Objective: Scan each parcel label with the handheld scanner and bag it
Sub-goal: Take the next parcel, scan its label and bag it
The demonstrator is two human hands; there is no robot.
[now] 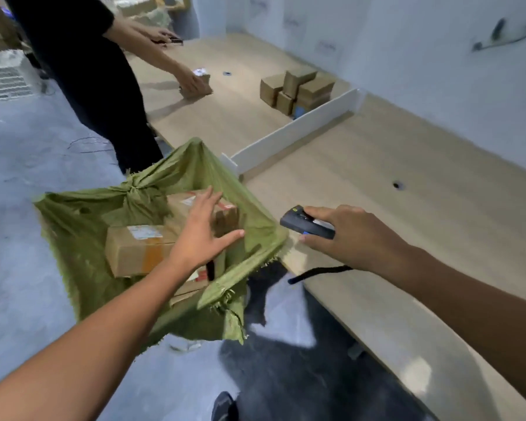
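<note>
Holding the scanner [305, 224] in the right hand [346, 235]: fingers wrapped over the top, thumb under, a firm grip. The black wrist strap [316, 273] hangs below it. The scanner's long axis runs roughly left-right, with the head end pointing left at the green sack [82, 232], just past the table [407, 208] edge. The left hand [201, 235] is wide open with fingers spread and holds nothing. It sits over the top parcel [225, 212] inside the sack; can't tell if it touches. The near parcel [134, 250] lies beside and lower, long axis left-right, white label up and an orange tape band across it. Both parcels look bagged, so I judge this cycle is at its end. The key relation for the next pick: the remaining stack of boxes [298, 86] lies well ahead and right on the far table section, beyond the white divider [295, 126]. It is well apart from both hands, but the right is nearer and the free left must cross over. A second person [82, 71] presses a hand on a small parcel [199, 83] on that far section. Writing: the label print on both bagged parcels is too blurred to read; the top one shows red and white patches. The scanner has a yellow mark at the head and a blue patch on the side, with no legible brand.
</note>
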